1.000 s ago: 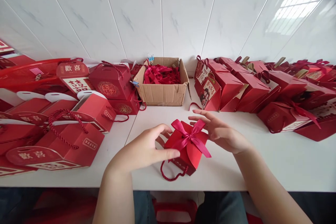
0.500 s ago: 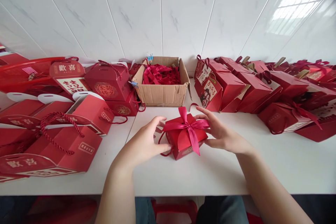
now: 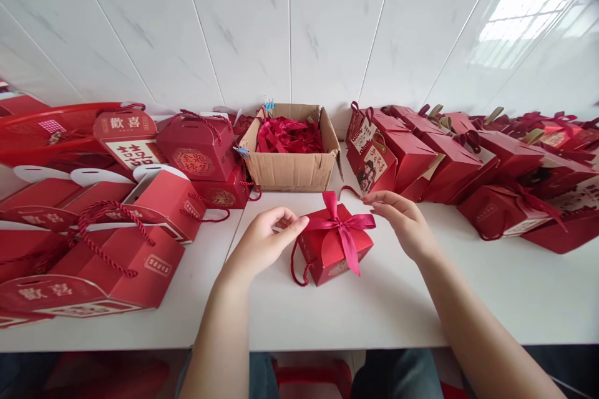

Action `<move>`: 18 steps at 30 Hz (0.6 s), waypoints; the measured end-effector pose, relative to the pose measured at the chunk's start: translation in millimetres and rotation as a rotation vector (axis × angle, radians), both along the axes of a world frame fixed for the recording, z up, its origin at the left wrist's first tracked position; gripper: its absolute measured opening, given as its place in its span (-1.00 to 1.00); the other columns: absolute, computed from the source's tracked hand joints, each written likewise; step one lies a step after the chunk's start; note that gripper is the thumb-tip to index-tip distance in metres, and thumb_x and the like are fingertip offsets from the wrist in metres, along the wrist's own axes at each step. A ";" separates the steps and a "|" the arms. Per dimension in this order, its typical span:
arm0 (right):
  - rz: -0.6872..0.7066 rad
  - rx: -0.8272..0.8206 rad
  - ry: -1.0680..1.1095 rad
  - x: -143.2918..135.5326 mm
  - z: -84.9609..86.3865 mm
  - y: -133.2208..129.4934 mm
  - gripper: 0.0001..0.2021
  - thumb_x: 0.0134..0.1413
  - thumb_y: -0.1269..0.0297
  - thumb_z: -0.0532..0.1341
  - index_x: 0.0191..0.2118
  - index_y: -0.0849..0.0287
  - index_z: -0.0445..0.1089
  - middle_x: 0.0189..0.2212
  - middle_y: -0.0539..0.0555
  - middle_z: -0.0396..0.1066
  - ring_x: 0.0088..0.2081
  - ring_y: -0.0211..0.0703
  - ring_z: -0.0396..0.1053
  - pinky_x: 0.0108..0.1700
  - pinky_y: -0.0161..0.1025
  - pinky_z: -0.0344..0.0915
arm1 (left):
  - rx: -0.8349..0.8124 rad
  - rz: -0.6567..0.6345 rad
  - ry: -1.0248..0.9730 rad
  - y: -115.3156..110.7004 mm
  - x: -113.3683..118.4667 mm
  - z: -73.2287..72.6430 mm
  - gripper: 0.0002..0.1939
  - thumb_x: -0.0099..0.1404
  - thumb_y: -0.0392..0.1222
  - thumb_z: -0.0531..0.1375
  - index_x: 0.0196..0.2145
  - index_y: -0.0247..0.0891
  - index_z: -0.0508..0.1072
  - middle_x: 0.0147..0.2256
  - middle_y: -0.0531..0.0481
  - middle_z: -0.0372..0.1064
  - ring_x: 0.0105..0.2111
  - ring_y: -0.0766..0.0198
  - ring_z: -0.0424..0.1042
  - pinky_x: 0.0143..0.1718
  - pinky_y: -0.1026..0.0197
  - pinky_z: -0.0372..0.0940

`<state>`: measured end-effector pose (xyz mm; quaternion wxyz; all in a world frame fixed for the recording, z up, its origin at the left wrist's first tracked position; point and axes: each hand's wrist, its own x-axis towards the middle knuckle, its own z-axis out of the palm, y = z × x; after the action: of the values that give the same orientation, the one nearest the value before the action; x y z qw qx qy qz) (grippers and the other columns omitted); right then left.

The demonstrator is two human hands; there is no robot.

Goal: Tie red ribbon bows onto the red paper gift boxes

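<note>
A small red gift box (image 3: 322,262) sits on the white table in front of me, tied on top with a magenta ribbon bow (image 3: 340,224). A twisted red cord handle (image 3: 296,268) hangs at its left side. My left hand (image 3: 269,237) pinches the ribbon's left end between thumb and fingertips. Just beyond the box's right back corner, my right hand (image 3: 397,215) has its fingers drawn together. A thin dark red cord (image 3: 349,189) runs up to those fingertips; whether they grip it is hidden.
A cardboard box (image 3: 290,171) of loose magenta ribbons (image 3: 290,137) stands at the tiled wall. Red gift boxes (image 3: 107,262) with cord handles crowd the left side, before a red basket (image 3: 70,118). More red boxes (image 3: 421,149) line the right; one bowed box (image 3: 505,209) lies in front.
My left fingers have closed on the ribbon's left end. My right hand has moved slightly right, away from the bow, and its spread fingers have come together. The box has barely moved.
</note>
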<state>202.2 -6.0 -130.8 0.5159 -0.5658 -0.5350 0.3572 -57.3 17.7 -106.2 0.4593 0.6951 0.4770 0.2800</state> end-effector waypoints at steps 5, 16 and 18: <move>0.178 0.002 -0.398 -20.3 44.7 0.4 -0.69 0.10 0.01 0.17 -0.24 0.14 0.47 -0.23 0.08 0.49 -0.21 -0.10 0.40 -0.15 -0.19 0.29 | -0.049 -0.013 -0.053 1.3 -1.3 -0.8 -0.63 0.26 0.13 0.13 -0.43 -0.26 0.36 -0.42 0.09 0.29 -0.36 0.28 0.27 -0.29 0.27 0.13; 0.580 -0.161 -0.793 -34.7 84.1 43.8 -0.71 0.02 0.00 0.22 -0.35 0.14 0.38 -0.42 0.00 0.43 -0.45 -0.25 0.32 -0.47 -0.32 0.18 | -0.063 -0.042 -0.030 0.7 -4.0 1.8 -0.66 0.26 0.09 0.13 -0.43 -0.26 0.38 -0.41 0.08 0.30 -0.33 0.27 0.28 -0.27 0.26 0.15; 0.608 -0.119 -0.796 -33.5 83.7 42.5 -0.74 0.08 0.06 0.17 -0.45 0.15 0.32 -0.52 -0.05 0.36 -0.52 -0.31 0.23 -0.50 -0.34 0.12 | -0.066 -0.039 -0.007 -0.3 -5.4 3.4 -0.66 0.26 0.10 0.13 -0.43 -0.25 0.37 -0.41 0.09 0.29 -0.35 0.28 0.27 -0.28 0.26 0.14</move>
<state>168.7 36.5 -47.1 0.1112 -0.5052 -0.8095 0.2777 -62.7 17.4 -102.7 0.4892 0.6875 0.4707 0.2578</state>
